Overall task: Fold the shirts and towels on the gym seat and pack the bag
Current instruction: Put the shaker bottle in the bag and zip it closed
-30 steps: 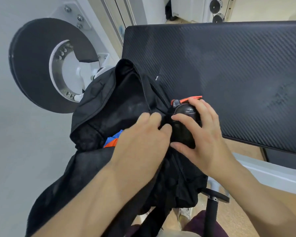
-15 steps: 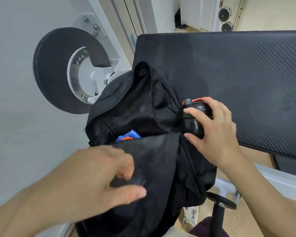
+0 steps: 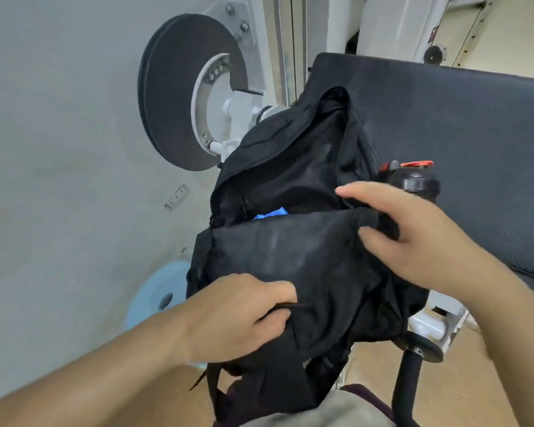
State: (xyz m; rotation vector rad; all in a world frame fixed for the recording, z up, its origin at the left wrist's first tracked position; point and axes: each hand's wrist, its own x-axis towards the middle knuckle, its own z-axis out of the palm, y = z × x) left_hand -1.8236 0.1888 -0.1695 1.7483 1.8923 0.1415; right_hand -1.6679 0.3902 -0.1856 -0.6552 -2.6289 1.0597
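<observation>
I see the black backpack [image 3: 290, 257] against the near edge of the gym seat [image 3: 460, 134], its mouth open and a blue cloth [image 3: 270, 214] showing inside. The left hand [image 3: 238, 315] grips fabric low on its front. The right hand [image 3: 413, 238] pinches the front rim, just beside a black bottle [image 3: 416, 183] with an orange-red lid.

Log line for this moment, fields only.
black backpack: open, blue item inside | left hand: grips lower front | right hand: pinches opening edge | black bottle: upright at bag's side
</observation>
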